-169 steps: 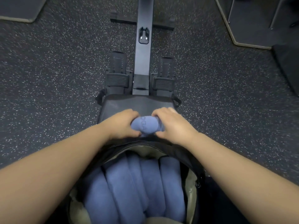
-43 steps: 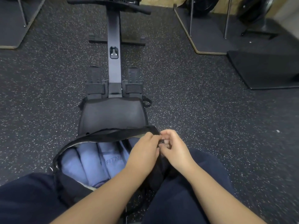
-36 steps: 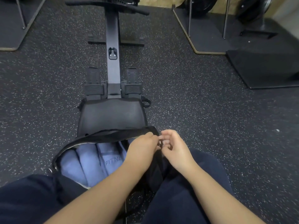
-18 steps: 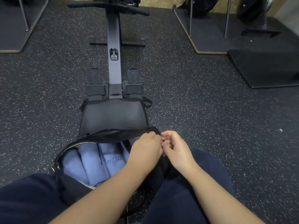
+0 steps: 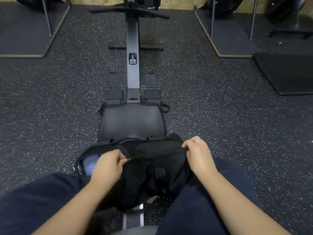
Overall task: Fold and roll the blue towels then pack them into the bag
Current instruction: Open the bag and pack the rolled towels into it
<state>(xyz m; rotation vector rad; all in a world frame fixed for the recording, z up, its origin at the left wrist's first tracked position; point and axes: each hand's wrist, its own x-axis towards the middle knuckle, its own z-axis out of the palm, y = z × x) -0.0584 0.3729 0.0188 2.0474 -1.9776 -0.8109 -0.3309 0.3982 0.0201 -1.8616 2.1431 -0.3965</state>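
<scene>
A black bag (image 5: 152, 167) lies between my knees on the rowing machine's rail, most of its top zipped closed. My left hand (image 5: 108, 165) pinches the zipper pull at the middle of the bag's top. My right hand (image 5: 198, 153) grips the bag's right end and holds it taut. Only a small patch of rolled blue towel (image 5: 90, 162) shows through the gap at the bag's left end; the other towels are hidden inside.
The black rower seat (image 5: 132, 121) sits just beyond the bag, with footrests (image 5: 116, 90) and the rail (image 5: 133, 48) running away from me. Speckled rubber floor lies on both sides. Dark mats (image 5: 288, 72) and rack legs (image 5: 212, 19) stand at the far corners.
My left hand has drawn the zipper pull leftward across the bag's top, covering most of the towels. My right hand stayed at the right end, holding the bag.
</scene>
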